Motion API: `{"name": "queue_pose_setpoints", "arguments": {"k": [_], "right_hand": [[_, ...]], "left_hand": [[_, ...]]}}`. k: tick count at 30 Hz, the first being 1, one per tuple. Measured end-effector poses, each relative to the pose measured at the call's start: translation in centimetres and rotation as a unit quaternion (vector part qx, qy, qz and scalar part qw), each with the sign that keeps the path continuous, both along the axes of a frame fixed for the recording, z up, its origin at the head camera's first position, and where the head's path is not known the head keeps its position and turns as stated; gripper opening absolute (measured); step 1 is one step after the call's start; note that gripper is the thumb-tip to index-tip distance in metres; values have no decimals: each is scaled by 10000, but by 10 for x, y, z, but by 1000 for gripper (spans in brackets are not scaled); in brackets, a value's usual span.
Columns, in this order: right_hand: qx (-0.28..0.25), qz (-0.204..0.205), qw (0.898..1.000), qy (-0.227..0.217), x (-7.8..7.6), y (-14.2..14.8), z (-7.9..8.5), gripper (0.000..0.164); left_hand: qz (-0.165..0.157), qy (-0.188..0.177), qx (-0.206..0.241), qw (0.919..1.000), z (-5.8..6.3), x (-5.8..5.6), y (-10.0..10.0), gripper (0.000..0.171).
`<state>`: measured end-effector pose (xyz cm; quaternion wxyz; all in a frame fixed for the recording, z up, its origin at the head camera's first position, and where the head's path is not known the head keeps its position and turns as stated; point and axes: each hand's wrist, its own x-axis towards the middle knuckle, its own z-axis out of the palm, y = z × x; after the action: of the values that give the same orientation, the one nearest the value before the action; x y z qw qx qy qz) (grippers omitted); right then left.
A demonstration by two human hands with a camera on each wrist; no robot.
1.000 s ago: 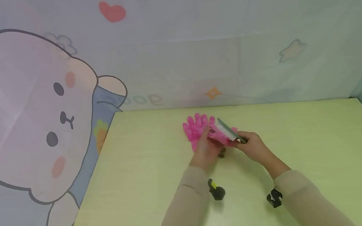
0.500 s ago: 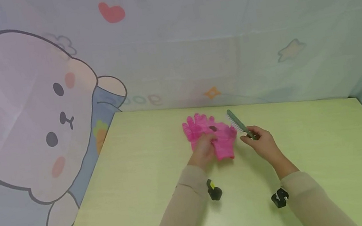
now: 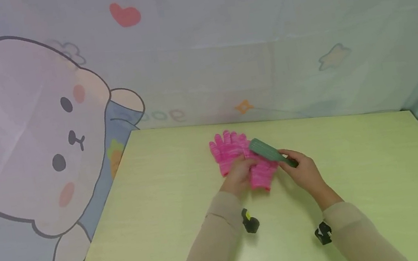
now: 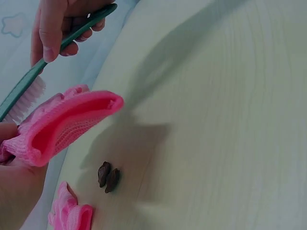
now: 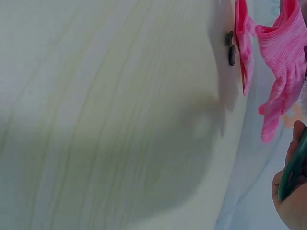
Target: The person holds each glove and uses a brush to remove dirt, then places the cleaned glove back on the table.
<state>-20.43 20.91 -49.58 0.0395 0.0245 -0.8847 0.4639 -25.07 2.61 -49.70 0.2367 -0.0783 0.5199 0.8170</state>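
Observation:
My left hand (image 3: 240, 174) grips a pink knitted glove (image 3: 263, 175) and holds it raised above the table. In the left wrist view the glove's cuff (image 4: 72, 125) gapes toward the camera. My right hand (image 3: 305, 174) holds a green brush (image 3: 265, 150) by its handle. Its white bristles (image 4: 29, 99) face down over the glove's finger part, with the brush's back upward. A second pink glove (image 3: 228, 146) lies flat on the table, left of the held one. Two small dark brown lumps (image 4: 108, 177) rest on the table below; the head view hides them.
The pale yellow-green table (image 3: 156, 212) reaches back to a printed cloth backdrop (image 3: 220, 46) with a bunny figure. A black wrist camera (image 3: 251, 224) sits by the left sleeve, another black wrist camera (image 3: 324, 233) by the right sleeve.
The brush was against the glove, lifted off to the right, then came back left over it, turned so its back shows. A dark spot on the glove half a second ago is now hidden.

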Motion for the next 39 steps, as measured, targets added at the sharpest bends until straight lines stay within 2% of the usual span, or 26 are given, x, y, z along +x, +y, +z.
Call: {"name": "queue_pose_setpoints", "arguments": {"k": [6, 11, 15, 20, 27, 31, 35, 39], "right_hand": [[82, -197, 9998, -20, 1, 5, -5, 38], [60, -284, 9996, 2, 2, 8, -4, 38], [10, -165, 9999, 20, 2, 6, -1, 39], [272, 10, 9996, -36, 3, 4, 1, 39], [479, -303, 9983, 142, 3, 6, 0, 38], [305, -187, 9993, 75, 3, 6, 1, 38], [272, 59, 9996, 9, 3, 4, 3, 40], [403, -82, 9991, 59, 3, 4, 3, 38]], "left_hand": [[430, -186, 124, 9988, 2, 0, 3, 49], [704, -338, 278, 9966, 4, 0, 4, 28], [641, -412, 333, 9965, 3, 0, 3, 27], [521, -353, 424, 9971, 2, 0, 1, 33], [711, -407, 289, 9962, 3, -1, 1, 33], [800, -443, 308, 9953, 3, -1, 1, 32], [776, -356, 489, 9952, 3, -1, 2, 34], [788, -300, 759, 9935, 4, -2, 3, 37]]}}
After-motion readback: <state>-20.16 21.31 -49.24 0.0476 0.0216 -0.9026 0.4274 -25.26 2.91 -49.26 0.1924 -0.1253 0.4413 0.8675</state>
